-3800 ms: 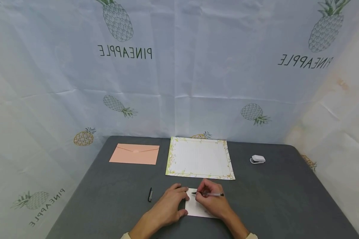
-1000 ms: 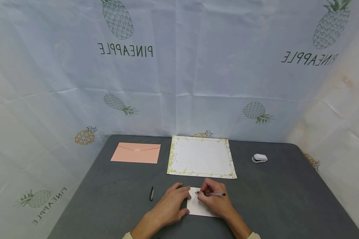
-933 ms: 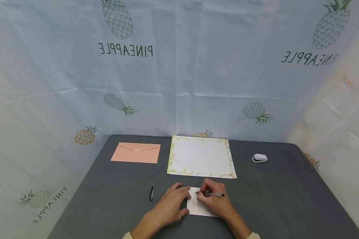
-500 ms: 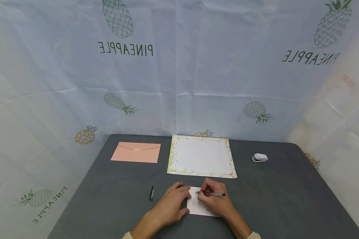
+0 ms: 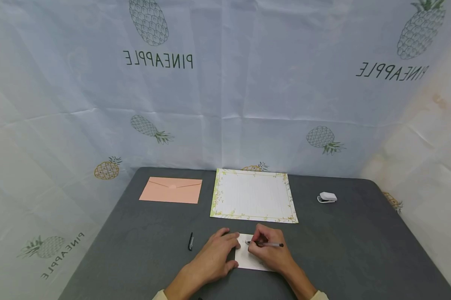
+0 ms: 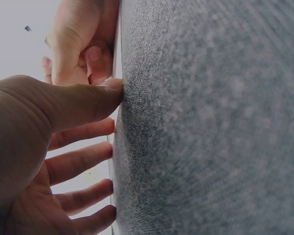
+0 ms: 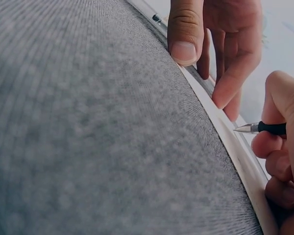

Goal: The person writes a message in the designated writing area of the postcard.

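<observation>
A small white card (image 5: 247,261) lies on the dark table near its front, with a few small marks on it. My right hand (image 5: 271,251) grips a black-and-clear pen (image 5: 268,244), its tip at the card's upper left part. In the right wrist view the metal tip of the pen (image 7: 247,128) meets the card (image 7: 225,134). My left hand (image 5: 215,259) rests at the card's left edge, fingers spread and fingertips pressing down; the left wrist view shows the thumb (image 6: 88,100) flat along that edge. The right palm covers the card's right side.
The black pen cap (image 5: 190,241) lies left of my left hand. Farther back are a pink envelope (image 5: 170,191), a lined sheet with a floral border (image 5: 253,196) and a white mini stapler (image 5: 327,197). A pineapple-print curtain (image 5: 225,91) hangs behind the table (image 5: 135,250).
The pen tip has shifted slightly right along the top of the card, where small dark marks have appeared. The left hand stays in place; the head view has tilted a little.
</observation>
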Demonstrator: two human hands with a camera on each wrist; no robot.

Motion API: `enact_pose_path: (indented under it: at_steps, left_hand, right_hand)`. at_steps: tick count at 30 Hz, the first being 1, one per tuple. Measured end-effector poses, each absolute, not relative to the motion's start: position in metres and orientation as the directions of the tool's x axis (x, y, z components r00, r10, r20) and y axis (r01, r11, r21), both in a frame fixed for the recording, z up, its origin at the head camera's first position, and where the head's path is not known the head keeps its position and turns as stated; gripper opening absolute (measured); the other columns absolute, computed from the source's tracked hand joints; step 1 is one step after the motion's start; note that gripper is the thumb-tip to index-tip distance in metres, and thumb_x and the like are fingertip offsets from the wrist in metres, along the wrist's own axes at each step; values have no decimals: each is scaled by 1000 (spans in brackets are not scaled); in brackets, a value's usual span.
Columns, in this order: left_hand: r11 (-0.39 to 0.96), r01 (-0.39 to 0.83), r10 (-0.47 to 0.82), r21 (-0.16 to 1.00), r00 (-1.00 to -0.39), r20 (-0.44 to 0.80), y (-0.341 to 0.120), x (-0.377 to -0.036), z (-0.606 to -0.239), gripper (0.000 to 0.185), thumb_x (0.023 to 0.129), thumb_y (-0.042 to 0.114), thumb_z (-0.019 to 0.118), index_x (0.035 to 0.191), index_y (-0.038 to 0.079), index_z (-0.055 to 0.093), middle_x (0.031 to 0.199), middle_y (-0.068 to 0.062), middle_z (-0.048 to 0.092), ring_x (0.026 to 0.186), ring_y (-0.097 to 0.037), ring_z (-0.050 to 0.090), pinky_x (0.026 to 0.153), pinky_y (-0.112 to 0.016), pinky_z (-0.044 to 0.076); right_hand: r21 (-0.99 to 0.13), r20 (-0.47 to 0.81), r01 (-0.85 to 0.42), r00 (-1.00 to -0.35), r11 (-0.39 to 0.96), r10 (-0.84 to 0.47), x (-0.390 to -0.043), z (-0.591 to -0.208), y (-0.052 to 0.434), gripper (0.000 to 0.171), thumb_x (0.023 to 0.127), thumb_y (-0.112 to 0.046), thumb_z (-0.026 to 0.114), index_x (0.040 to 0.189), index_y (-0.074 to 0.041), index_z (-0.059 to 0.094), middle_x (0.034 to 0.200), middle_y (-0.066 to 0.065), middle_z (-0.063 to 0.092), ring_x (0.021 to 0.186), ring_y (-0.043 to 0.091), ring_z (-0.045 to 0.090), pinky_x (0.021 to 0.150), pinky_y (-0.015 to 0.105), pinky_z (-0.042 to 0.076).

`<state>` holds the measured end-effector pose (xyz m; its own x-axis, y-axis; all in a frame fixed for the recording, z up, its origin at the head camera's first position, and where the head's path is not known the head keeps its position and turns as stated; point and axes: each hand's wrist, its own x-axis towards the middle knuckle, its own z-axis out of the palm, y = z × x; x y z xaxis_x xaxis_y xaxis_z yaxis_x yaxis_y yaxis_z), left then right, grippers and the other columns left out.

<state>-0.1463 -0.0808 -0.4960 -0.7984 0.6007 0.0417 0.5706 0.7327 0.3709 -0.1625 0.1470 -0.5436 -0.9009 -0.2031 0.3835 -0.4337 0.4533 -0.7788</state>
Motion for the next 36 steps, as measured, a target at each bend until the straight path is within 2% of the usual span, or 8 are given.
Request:
enact_pose_path:
  at_steps: [6,11,19,27,36]
  left_hand:
    - [733,573,602,367,-797,42,-81,-145,-496,34,88,28,95,116,19,79,149,-2,71,145,-33,60,124,-50,50]
    - [735,569,601,370,-799,35,-81,-145,-496,34,88,28,94,117,19,79,150,-3,70,145,-33,59,124,-50,50]
    - [734,565,598,377,-801,34,-80,-145,-494,33,88,27,95,116,19,78,149,-2,70,145,-33,59,124,-49,51]
    - [735,560,598,383,-801,24,-80,-145,-493,34,89,27,94,117,20,78,150,-2,70,146,-32,58,124,-48,50]
    - [742,540,585,398,-811,11,-80,-145,-494,34,89,27,94,118,20,78,151,-1,69,147,-32,57,124,-49,50]
  right_hand:
    - [-771,418,-461,-887,440,-198,-162,-544,148,40,76,6,80,76,-30,62,65,-19,59,56,-4,46,50,14,37]
    - [-763,437,-474,-879,440,-190,-161,-543,147,41,73,6,80,74,-29,60,62,-18,55,55,-6,41,50,11,32]
    - [-781,449,-458,-884,425,-128,-161,-542,150,43,73,8,79,75,-31,61,66,-18,63,55,-5,47,48,11,37]
    - [-775,405,-448,-893,446,-195,-161,-542,156,40,76,7,80,78,-29,63,65,-18,58,57,-4,45,50,14,37]
    - [-779,377,-433,-902,454,-212,-161,-545,156,43,77,6,79,77,-33,61,63,-20,54,56,-5,43,50,14,35]
